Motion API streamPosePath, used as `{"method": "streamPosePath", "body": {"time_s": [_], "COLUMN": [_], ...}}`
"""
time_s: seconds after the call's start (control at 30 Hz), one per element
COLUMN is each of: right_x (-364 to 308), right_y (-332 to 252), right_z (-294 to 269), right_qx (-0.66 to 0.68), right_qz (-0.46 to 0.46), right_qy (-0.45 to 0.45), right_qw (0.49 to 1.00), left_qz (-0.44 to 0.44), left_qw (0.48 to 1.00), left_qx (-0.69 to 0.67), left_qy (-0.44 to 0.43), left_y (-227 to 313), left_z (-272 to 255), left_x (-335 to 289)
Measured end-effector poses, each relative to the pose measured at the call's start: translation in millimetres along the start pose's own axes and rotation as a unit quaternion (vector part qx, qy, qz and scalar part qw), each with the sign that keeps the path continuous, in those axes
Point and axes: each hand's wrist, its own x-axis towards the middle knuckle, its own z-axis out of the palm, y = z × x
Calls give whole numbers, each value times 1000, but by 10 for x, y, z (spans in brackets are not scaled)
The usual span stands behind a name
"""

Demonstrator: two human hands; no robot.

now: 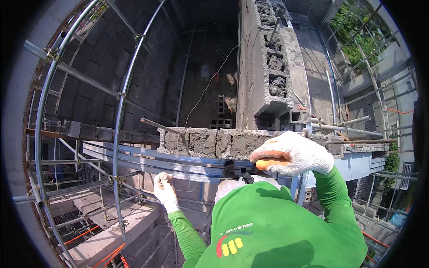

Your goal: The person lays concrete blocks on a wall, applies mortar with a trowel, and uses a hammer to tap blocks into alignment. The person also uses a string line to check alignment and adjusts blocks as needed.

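Observation:
My right hand (pixel 295 154), in a white glove with orange-coated fingers, is over the near edge of a concrete block wall (pixel 203 142). Its fingers are curled towards the thumb, and whatever they hold, if anything, is hidden. Lower and to the left, my left hand (pixel 165 193) is raised in front of the wall in a white glove. Its fingertips are drawn together in a pinch, and anything in them is too small to make out. A thin string (pixel 196 179) runs between the two hands, below the wall top. Rough grey mortar fills the cores of the blocks.
A taller block wall (pixel 252 67) runs away from the near one. Metal scaffold tubes (pixel 127 85) rise on the left. Long metal bars (pixel 152 163) lie along the near wall. A rebar end (pixel 154 124) juts out. Hollow blocks (pixel 221 121) stand on the floor far below.

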Motion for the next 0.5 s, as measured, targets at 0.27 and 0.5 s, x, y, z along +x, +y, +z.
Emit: {"method": "streamPosePath", "body": {"time_s": [0.27,0.5], "right_x": [-1895,-1820], "right_y": [1193,1349], "right_z": [1947,2235], "right_qx": [598,624], "right_qz": [431,-152], "right_qy": [248,646], "right_qw": [629,413], "left_qz": [424,67], "left_qw": [834,827], "left_qx": [282,258], "left_qy": [-213,-494], "left_y": [1425,1045], "left_z": [670,1196], "left_x": [-417,-437]}}
